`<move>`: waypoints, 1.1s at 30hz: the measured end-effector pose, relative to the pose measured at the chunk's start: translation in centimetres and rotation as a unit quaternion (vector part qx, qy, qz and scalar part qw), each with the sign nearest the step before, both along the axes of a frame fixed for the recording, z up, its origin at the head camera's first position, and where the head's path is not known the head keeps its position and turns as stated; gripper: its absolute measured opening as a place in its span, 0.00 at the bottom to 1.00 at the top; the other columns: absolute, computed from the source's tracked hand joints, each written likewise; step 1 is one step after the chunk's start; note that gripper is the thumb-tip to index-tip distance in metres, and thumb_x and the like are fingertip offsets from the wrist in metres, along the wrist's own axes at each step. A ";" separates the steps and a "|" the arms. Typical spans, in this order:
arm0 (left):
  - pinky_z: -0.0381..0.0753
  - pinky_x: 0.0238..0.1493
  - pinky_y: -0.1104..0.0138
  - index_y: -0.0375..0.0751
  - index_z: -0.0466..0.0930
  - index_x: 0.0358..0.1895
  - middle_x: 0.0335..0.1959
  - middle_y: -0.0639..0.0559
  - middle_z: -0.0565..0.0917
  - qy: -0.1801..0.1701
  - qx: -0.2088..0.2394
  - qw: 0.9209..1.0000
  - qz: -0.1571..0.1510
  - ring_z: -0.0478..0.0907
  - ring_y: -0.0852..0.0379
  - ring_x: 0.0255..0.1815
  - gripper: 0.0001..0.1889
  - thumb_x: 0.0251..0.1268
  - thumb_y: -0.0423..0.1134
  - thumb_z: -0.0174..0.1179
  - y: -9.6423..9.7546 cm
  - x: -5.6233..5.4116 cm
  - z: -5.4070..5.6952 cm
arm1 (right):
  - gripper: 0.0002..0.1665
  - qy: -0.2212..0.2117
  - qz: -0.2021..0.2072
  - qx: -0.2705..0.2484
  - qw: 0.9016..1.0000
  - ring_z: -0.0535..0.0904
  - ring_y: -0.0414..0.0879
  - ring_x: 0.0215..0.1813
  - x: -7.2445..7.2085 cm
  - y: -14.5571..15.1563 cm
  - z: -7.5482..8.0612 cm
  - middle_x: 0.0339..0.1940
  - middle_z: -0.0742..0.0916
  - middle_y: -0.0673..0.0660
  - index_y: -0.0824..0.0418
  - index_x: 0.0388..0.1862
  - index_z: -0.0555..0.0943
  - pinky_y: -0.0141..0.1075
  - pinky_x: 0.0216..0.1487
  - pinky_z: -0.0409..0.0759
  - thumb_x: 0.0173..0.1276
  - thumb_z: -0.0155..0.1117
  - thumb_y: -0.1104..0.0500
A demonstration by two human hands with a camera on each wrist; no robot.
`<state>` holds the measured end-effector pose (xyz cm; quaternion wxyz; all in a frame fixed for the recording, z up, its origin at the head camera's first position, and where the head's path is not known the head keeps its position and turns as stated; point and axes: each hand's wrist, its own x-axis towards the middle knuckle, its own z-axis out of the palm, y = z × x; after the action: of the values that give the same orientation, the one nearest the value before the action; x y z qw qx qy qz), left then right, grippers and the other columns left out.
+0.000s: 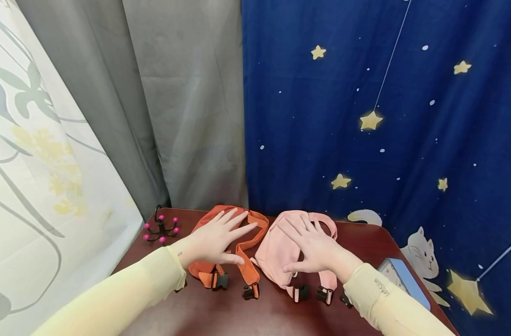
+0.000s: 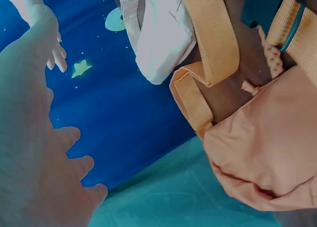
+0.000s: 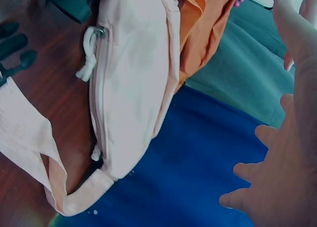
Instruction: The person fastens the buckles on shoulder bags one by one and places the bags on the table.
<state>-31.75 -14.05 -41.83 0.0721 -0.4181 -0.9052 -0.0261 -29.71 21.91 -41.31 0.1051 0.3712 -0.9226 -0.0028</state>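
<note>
An orange waist bag (image 1: 203,268) with an orange strap and dark buckle (image 1: 251,291) lies on the dark red table. Beside it to the right is a pink waist bag (image 1: 276,252), its strap ending in a black side-release buckle (image 1: 325,295). My left hand (image 1: 215,239), fingers spread, overlaps the orange bag in the head view; in the left wrist view it appears apart from the orange bag (image 2: 267,148). Likewise spread, my right hand (image 1: 318,247) overlaps the pink bag. The right wrist view shows the pink bag's zipper (image 3: 99,103) with a knotted cord pull. Neither hand holds anything.
At the table's back left stands a black hook rack (image 1: 161,227) with pink ball tips. A blue-edged box (image 1: 406,282) sits at the right edge, partly behind my right sleeve. Grey curtains (image 1: 188,102) and a blue star-patterned curtain (image 1: 297,140) hang behind the table.
</note>
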 end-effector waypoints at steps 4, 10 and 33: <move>0.56 0.86 0.32 0.60 0.53 0.91 0.92 0.41 0.55 -0.006 0.031 0.999 0.000 0.51 0.33 0.92 0.52 0.72 0.76 0.60 -0.7 -0.1 -0.9 | 0.67 -0.004 0.012 0.000 1.000 0.60 0.71 0.89 -0.2 -0.6 -1.0 0.90 0.67 0.60 0.53 0.92 0.60 0.78 0.80 0.61 0.65 0.71 0.21; 0.69 0.84 0.42 0.55 0.56 0.91 0.88 0.45 0.67 -0.016 0.088 0.996 0.015 0.66 0.41 0.87 0.50 0.74 0.73 0.61 -2.1 -0.1 -2.1 | 0.60 -0.025 0.065 -0.024 0.997 0.70 0.70 0.84 -0.2 -2.2 -3.6 0.87 0.72 0.62 0.60 0.88 0.65 0.67 0.80 0.71 0.69 0.74 0.29; 0.81 0.47 0.63 0.53 0.83 0.73 0.41 0.62 0.87 -0.085 0.194 0.974 0.078 0.81 0.61 0.45 0.25 0.78 0.51 0.69 -4.3 1.3 -10.8 | 0.22 -0.147 0.086 -0.066 0.983 0.86 0.38 0.64 1.6 -8.4 -10.2 0.62 0.90 0.47 0.54 0.68 0.86 0.35 0.69 0.83 0.78 0.74 0.53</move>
<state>-30.48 -18.33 -52.65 0.0762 -0.3205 -0.9155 -0.2310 -28.09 13.49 -51.55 -0.0072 0.4375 -0.8909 0.1218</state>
